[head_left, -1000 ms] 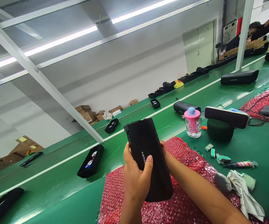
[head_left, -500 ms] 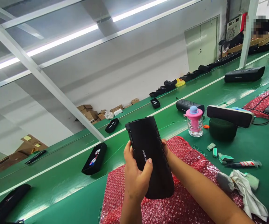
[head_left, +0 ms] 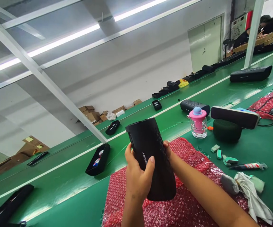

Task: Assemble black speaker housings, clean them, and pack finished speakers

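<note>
Black casing, smooth-faced and tilted, held over the red bubble wrap, the landmark for all positions below. The left hand is wrapped round one long edge, thumb laid on the broad face and partly covering the pale lettering. The right hand lies at the opposite edge; its fingers are hidden behind the casing, so whether they grip cannot be told.

Technique: support at both long edges appears sound, since it should share the load and limit twisting. Light thumb pressure would probably spare the face from smears, and a thumb set clear of the lettering would expose more of it to view. Handling is best done above the wrap, likely a softer landing than the bare green surface in the event of a slip.

At the wrap's right margin lie a grey pad-like object and a white cloth; farther right of it, a syringe-like tube, which could roll if brushed by a forearm. Left of the wrap, well apart, rests an open black case, its contents unclear. Beyond the wrap's far edge stand a pink-topped bottle and, farther off, a textured black unit. Farthest from the wrap, dark casings form a row before a pale wall.
</note>
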The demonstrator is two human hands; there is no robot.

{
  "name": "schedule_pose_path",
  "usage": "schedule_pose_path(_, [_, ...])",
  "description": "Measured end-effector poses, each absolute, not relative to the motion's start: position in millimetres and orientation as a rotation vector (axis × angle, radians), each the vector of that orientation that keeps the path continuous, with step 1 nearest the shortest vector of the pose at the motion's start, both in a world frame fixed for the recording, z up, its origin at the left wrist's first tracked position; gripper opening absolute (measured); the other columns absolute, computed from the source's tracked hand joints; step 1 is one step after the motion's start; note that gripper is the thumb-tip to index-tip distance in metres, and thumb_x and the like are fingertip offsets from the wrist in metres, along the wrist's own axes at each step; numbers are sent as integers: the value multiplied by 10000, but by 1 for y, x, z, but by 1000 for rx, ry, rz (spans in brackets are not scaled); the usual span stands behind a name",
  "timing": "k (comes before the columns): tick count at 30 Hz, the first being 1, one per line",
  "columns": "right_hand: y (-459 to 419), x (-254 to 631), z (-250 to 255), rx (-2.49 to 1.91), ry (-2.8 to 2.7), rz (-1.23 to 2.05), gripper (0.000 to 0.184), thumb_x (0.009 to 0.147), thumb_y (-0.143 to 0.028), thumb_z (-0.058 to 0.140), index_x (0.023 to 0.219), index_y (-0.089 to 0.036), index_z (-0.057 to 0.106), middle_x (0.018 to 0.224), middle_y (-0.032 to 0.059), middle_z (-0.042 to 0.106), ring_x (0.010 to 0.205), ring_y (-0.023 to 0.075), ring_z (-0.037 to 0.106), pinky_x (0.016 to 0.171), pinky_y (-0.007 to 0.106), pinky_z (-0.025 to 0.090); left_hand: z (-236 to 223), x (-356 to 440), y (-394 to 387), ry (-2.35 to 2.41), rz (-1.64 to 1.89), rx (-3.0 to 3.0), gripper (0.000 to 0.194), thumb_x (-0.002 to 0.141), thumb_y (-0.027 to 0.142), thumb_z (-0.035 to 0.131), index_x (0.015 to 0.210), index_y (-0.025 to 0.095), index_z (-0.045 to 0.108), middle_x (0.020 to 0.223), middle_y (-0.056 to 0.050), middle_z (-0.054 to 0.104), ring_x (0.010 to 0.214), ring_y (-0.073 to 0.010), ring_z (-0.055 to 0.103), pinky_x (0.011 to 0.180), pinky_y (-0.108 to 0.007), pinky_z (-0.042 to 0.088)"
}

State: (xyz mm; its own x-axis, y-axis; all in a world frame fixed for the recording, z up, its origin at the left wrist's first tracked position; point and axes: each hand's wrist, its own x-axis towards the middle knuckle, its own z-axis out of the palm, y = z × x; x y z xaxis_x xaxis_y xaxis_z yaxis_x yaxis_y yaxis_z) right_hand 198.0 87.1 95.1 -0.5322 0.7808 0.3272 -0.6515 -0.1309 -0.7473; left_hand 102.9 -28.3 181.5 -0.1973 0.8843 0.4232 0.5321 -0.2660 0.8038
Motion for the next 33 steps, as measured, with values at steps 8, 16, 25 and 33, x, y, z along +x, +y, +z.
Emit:
schedule_pose_path(8, [63, 192, 153, -164, -1117, 1764, 728, 460, -321, 837, 1131, -219, 574, 1036, 29, 696, 964, 271, 644, 901, 417, 491, 183, 52, 3, 1227, 1516, 1354, 898, 560, 525, 844, 1303, 173, 483, 1260, -149, 619, 1221, -404, 553, 1061, -572, 428])
schedule_pose_path(16, [29, 196, 170, -529, -1257, 1453, 653, 695, -436, 793, 1264, -251, 532, 1181, 61, 639, 1118, 268, 591, 1006, 437, 444, 173, 35, 19, 819, 1404, 974, 538, 606, 615, 706, 900, 165, 726, 884, -135, 759, 1059, -419, 670, 1000, -594, 499])
schedule_pose_path(25, [41, 187, 166, -460, -1069, 1708, 619, 669, -537, 720, 1188, -235, 571, 1122, 57, 656, 1065, 280, 614, 860, 388, 499, 155, 28, 29, 659, 1481, 864, 650, 700, 735, 564, 1009, 188, 731, 1059, -122, 754, 1113, -374, 663, 1051, -584, 462])
schedule_pose_path(33, [37, 193, 170, -297, -944, 1780, 570, 614, -417, 758, 1112, -225, 561, 1019, 49, 705, 967, 300, 672, 870, 427, 533, 155, 42, 26, 797, 1385, 983, 625, 720, 725, 596, 1000, 181, 724, 979, -129, 759, 1193, -398, 613, 1027, -570, 493])
